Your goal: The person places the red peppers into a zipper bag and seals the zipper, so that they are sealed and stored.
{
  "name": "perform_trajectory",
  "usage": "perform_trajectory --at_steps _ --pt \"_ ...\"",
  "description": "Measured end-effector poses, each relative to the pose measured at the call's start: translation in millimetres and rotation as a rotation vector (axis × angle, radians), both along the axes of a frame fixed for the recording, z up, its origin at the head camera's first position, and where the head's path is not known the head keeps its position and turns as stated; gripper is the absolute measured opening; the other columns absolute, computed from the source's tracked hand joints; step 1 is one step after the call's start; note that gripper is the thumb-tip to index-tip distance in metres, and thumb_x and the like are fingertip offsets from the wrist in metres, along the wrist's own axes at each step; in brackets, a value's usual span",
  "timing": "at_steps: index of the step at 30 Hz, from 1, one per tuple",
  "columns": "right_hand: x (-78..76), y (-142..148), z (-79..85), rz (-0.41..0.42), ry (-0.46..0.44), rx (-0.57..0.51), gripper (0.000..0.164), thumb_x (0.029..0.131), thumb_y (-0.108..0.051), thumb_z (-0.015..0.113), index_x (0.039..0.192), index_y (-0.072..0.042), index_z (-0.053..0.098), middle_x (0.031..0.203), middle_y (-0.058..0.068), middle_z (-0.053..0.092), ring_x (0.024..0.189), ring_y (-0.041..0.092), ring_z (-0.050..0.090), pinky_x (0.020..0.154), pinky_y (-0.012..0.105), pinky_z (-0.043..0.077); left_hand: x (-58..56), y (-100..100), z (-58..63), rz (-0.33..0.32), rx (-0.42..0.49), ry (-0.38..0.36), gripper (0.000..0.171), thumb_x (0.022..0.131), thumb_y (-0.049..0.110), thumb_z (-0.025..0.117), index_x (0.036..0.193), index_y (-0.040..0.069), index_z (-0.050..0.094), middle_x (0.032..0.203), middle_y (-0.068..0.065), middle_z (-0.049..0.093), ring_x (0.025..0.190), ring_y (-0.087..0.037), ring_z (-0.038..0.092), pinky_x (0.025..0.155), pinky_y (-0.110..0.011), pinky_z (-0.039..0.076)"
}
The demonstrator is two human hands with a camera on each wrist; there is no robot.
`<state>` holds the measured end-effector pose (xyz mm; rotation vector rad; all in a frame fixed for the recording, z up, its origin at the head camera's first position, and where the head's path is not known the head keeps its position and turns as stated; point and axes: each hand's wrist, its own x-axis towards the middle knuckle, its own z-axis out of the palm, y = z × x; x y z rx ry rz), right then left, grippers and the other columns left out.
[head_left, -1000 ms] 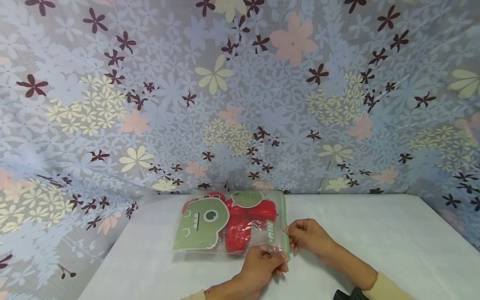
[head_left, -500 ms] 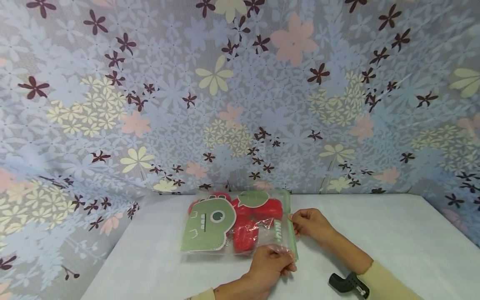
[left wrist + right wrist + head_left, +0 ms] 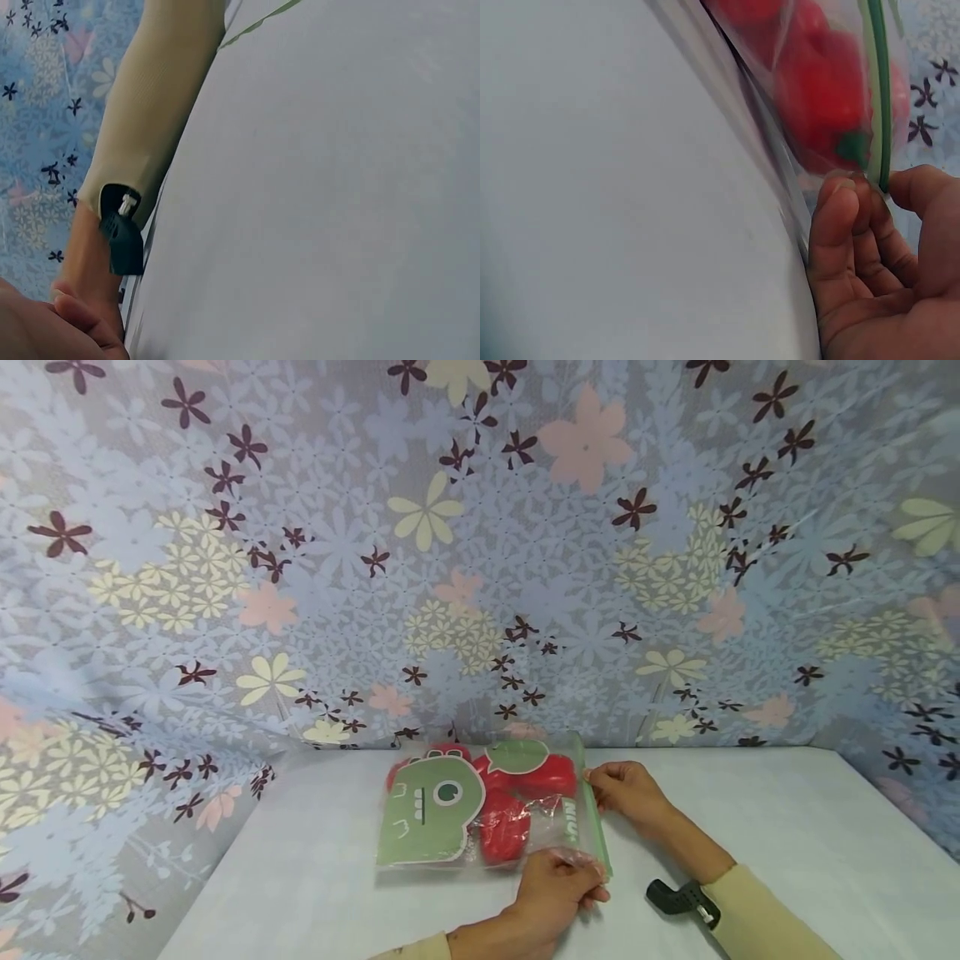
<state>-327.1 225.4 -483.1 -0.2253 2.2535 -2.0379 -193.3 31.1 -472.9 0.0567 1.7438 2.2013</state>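
Observation:
A clear zip bag [image 3: 431, 827] with a green one-eyed monster print lies on the white table. Inside are several red objects [image 3: 504, 831]; in the right wrist view, one glossy red pepper-like piece [image 3: 825, 82] shows a green patch. My left hand [image 3: 558, 889] grips the bag's near right corner. At the far part of the green zip edge [image 3: 877, 90], my right hand [image 3: 630, 793] pinches the strip between thumb and fingers. The left wrist view catches only part of my left hand [image 3: 45, 326] at its lower left; what it holds is hidden there.
A black wrist mount [image 3: 682, 900] sits by the right sleeve [image 3: 757, 914], close to the tabletop. The white table [image 3: 750, 810] ends at a flowered cloth backdrop [image 3: 480, 568], which also rises along the left and right sides.
The bag and my left hand have shifted right. My right hand has slid away from me along the green zip edge, and the black mount now shows more fully.

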Motion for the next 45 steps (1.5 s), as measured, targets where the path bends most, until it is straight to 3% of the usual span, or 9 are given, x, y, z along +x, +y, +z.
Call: perform_trajectory --at_steps 11,20,23,27,31,39,45 --pt "-17.7 16.0 -3.8 -0.192 0.031 0.037 0.032 0.104 -0.016 0.067 0.111 0.015 0.07 0.081 -0.004 0.071 0.073 0.006 0.065 0.065 0.025 0.057 10.5 13.8 -2.8 -0.057 0.034 0.016 0.006 0.095 -0.005 0.071 0.096 -0.002 0.075 0.077 -0.008 0.076 0.059 -0.004 0.063 0.057 -0.015 0.049" --pt "-29.7 24.1 -4.0 -0.383 0.093 0.209 0.044 0.104 -0.03 0.069 0.111 0.012 0.074 0.076 -0.007 0.064 0.073 0.007 0.056 0.063 0.023 0.05 13.2 28.3 -1.9 -0.065 -0.011 0.04 0.006 0.094 -0.004 0.071 0.097 -0.003 0.076 0.078 -0.012 0.077 0.059 -0.003 0.063 0.058 -0.014 0.05" --pt "-32.8 27.7 -2.9 -0.435 0.107 0.254 0.045 0.104 -0.034 0.068 0.112 0.01 0.075 0.082 -0.005 0.068 0.078 0.009 0.056 0.065 0.023 0.049 13.9 32.6 -1.6 -0.078 -0.023 0.033 0.006 0.094 -0.002 0.072 0.095 0.0 0.078 0.077 -0.012 0.077 0.059 -0.004 0.064 0.058 -0.015 0.05" --pt "-35.3 30.4 -0.3 -0.47 0.113 0.295 0.048 0.104 -0.037 0.066 0.113 0.01 0.075 0.087 -0.001 0.071 0.081 0.012 0.056 0.065 0.024 0.049 13.7 35.4 0.1 -0.092 -0.03 0.023 0.007 0.095 -0.001 0.072 0.093 0.004 0.078 0.077 -0.011 0.077 0.059 -0.004 0.062 0.057 -0.015 0.049" --pt "-36.1 30.4 1.3 -0.489 0.107 0.305 0.05 0.104 -0.039 0.065 0.11 0.01 0.074 0.081 -0.002 0.068 0.076 0.013 0.056 0.061 0.025 0.049 12.7 37.3 0.6 -0.083 -0.013 0.035 0.007 0.095 -0.003 0.072 0.094 0.002 0.076 0.08 -0.011 0.077 0.059 -0.004 0.062 0.057 -0.014 0.049" --pt "-37.6 30.4 -3.5 -0.546 0.094 0.258 0.049 0.102 -0.04 0.069 0.108 0.009 0.074 0.075 -0.006 0.065 0.067 0.009 0.056 0.056 0.025 0.049 10.4 44.9 -0.1 -0.089 0.006 0.038 0.007 0.094 -0.002 0.073 0.093 0.002 0.079 0.081 -0.014 0.078 0.059 -0.003 0.065 0.055 -0.014 0.048" --pt "-39.5 33.5 -6.1 -0.522 0.076 0.229 0.05 0.102 -0.038 0.07 0.121 0.008 0.073 0.094 -0.001 0.072 0.079 0.006 0.057 0.065 0.021 0.051 8.1 47.4 2.8 -0.116 -0.011 -0.009 0.008 0.097 0.004 0.072 0.095 0.004 0.08 0.086 -0.01 0.079 0.068 -0.006 0.072 0.058 -0.015 0.054"
